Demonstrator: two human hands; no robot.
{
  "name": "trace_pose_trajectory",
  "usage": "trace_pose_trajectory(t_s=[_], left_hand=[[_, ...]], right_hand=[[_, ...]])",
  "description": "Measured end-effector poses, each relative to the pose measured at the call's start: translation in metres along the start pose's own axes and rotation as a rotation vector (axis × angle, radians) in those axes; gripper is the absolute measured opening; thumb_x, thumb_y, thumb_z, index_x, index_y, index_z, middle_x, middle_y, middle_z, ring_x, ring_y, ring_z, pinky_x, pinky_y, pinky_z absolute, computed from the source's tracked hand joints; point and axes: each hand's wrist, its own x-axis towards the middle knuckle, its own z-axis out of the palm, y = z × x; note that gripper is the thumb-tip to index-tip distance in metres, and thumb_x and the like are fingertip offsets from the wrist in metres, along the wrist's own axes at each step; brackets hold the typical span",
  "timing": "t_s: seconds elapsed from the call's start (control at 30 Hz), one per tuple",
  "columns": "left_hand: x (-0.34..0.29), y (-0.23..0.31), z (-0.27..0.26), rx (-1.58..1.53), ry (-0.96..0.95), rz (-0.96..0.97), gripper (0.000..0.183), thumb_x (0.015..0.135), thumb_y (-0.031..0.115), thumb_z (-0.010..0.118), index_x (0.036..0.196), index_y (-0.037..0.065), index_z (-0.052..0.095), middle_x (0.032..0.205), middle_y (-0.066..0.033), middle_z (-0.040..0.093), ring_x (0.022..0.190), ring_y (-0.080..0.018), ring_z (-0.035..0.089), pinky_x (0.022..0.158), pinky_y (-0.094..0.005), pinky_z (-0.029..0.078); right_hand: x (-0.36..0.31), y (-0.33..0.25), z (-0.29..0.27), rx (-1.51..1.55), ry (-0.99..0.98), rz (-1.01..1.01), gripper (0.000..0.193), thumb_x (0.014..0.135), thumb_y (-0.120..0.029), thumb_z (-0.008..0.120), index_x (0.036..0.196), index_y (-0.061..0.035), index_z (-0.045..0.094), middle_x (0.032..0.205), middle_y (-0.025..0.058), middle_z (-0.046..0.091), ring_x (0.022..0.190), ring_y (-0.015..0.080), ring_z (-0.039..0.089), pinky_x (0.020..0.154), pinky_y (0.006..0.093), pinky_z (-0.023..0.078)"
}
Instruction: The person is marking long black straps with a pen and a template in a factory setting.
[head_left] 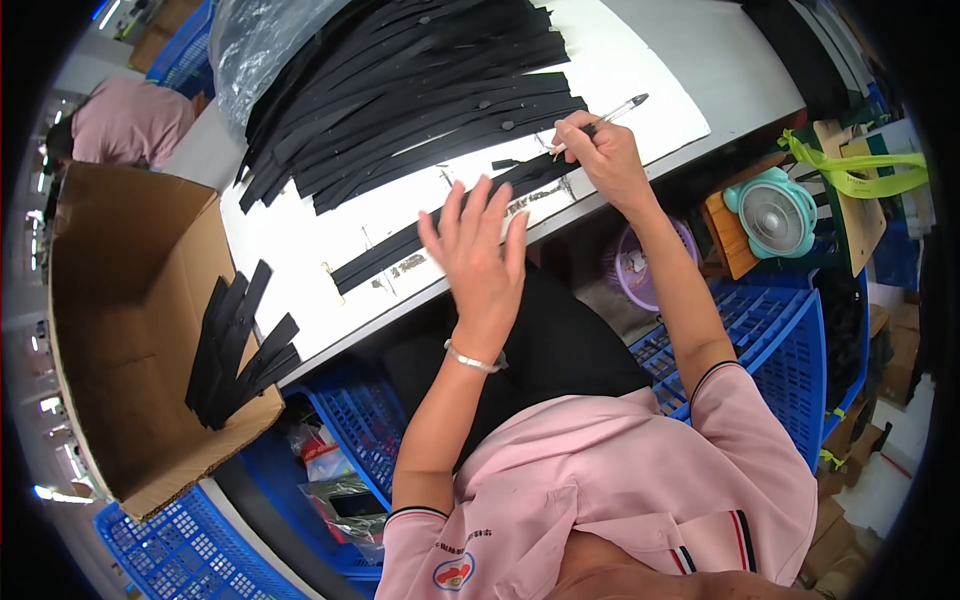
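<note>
the step in hand looks like marking a black strip (390, 253), which lies on the worktop (690, 140), running from eight toward two o'clock. the right hand (610, 165), at one o'clock, grips a pen (630, 104); the left hand (477, 245), spread and blurred, holds nothing, and i cannot tell if it touches the strip. more strips (410, 100) are heaped toward eleven o'clock. the next move calls for a flat, steady strip beneath the pen.

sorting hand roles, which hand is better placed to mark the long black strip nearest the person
Probably the right hand: it holds a pen near the right end of that strip; the left hand, open, holds nothing visible.
</note>
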Motion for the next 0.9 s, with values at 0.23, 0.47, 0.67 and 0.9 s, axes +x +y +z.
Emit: trace_pose_trajectory(t_s=[0.23,0.47,0.67,0.9], left_hand=[[0.038,0.013,0.043,-0.119,0.044,0.036,0.016,0.09,0.014,0.076,0.105,0.007,0.078,0.115,-0.0049,0.071,0.115,-0.026,0.059,0.114,-0.0469,0.032],[0.039,0.013,0.047,-0.096,0.079,0.024,0.014,0.087,0.013,0.078,0.099,0.008,0.078,0.11,-0.0028,0.071,0.111,-0.0253,0.059,0.105,-0.0424,0.035],[0.038,0.014,0.047,-0.076,0.074,0.02,0.014,0.086,0.013,0.078,0.1,0.009,0.077,0.11,-0.0025,0.07,0.111,-0.0249,0.059,0.106,-0.0426,0.035],[0.037,0.011,0.044,-0.092,0.032,-0.02,0.017,0.086,0.014,0.078,0.102,0.009,0.077,0.115,-0.0038,0.07,0.115,-0.026,0.059,0.11,-0.0458,0.033]], right_hand=[[0.002,0.006,0.004,-0.088,0.014,-0.089,0.029,0.102,-0.024,0.066,0.085,-0.0004,0.073,0.073,0.0011,0.069,0.059,0.0069,0.058,0.055,0.0251,0.044],[0.003,0.012,0.005,-0.215,0.039,-0.225,0.028,0.1,-0.022,0.067,0.084,0.0007,0.072,0.069,0.002,0.068,0.058,0.008,0.058,0.055,0.0276,0.045],[-0.005,-0.003,-0.004,-0.082,-0.034,-0.077,0.027,0.098,-0.02,0.068,0.084,0.0035,0.07,0.069,0.0026,0.068,0.058,0.0073,0.057,0.054,0.0275,0.044],[-0.003,0.003,-0.004,-0.176,-0.123,-0.113,0.025,0.1,-0.017,0.065,0.083,0.0007,0.069,0.071,0.0015,0.066,0.064,0.0062,0.058,0.059,0.0239,0.045]])
